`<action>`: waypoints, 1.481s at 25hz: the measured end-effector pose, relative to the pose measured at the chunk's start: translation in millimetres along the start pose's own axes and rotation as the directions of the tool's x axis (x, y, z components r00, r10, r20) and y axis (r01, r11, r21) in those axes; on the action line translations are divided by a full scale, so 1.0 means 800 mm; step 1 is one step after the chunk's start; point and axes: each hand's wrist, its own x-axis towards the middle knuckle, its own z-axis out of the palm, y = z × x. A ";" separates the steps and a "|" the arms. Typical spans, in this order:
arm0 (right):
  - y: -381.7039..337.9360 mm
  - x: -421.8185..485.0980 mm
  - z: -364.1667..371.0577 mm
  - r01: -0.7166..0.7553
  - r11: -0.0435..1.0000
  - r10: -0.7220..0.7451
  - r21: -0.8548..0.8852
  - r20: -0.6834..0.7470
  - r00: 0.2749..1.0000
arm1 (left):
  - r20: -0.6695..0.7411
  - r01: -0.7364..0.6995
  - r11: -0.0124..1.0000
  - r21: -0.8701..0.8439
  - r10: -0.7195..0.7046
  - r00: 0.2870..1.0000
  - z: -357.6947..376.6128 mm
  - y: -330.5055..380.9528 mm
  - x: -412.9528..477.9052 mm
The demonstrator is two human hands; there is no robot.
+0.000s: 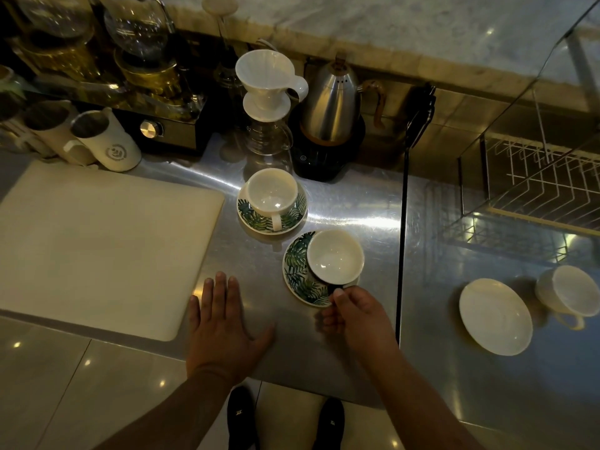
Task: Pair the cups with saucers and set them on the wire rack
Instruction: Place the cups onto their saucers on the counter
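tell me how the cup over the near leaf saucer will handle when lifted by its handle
Likely rigid and fragile: the cup looks like glazed ceramic. Its gloss may make it slippery, and the right hand pinches only its small handle, so that grip could let it tilt.

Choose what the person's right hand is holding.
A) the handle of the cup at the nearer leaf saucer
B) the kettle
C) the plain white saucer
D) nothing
A: the right hand pinches the handle of the cup at the nearer leaf saucer, while the left hand lies flat on the counter.
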 end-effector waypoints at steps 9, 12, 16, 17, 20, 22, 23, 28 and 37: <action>0.017 0.005 0.015 -0.005 0.999 0.005 -0.054 -0.001 1.000 | 0.011 0.006 1.000 0.009 -0.006 1.000 0.002 -0.001 0.000; 0.021 0.007 0.019 -0.017 0.998 0.017 -0.056 0.002 1.000 | 0.004 -0.006 1.000 0.015 0.006 1.000 0.005 -0.004 0.000; 0.022 0.010 0.023 -0.018 0.996 0.018 -0.090 0.004 1.000 | -0.004 -0.013 1.000 0.018 0.013 1.000 0.007 -0.005 0.001; 0.021 0.010 0.022 -0.019 0.995 0.020 -0.101 0.008 1.000 | -0.006 -0.015 1.000 0.013 0.015 1.000 0.007 -0.004 0.001; 0.013 0.009 0.019 -0.041 0.992 0.043 -0.119 0.020 0.999 | 0.007 -0.016 0.999 0.028 0.016 1.000 0.000 0.001 0.000; 0.008 0.003 0.016 -0.055 0.994 0.057 -0.094 0.017 0.998 | 0.050 -0.002 0.998 0.059 -0.001 0.999 -0.006 0.002 0.000; 0.007 -0.003 0.009 -0.055 0.996 0.056 -0.064 0.016 0.998 | 0.079 0.006 0.997 0.083 -0.012 0.997 -0.011 0.005 -0.002; 0.014 -0.037 -0.060 0.008 0.992 -0.003 -0.124 0.045 0.999 | 0.142 -0.130 0.988 0.087 0.117 0.983 -0.030 0.051 -0.042; 0.045 -0.089 -0.224 0.105 0.853 -0.123 -0.511 -0.003 0.992 | 0.214 -0.655 0.755 -0.006 0.641 0.737 0.002 0.195 -0.079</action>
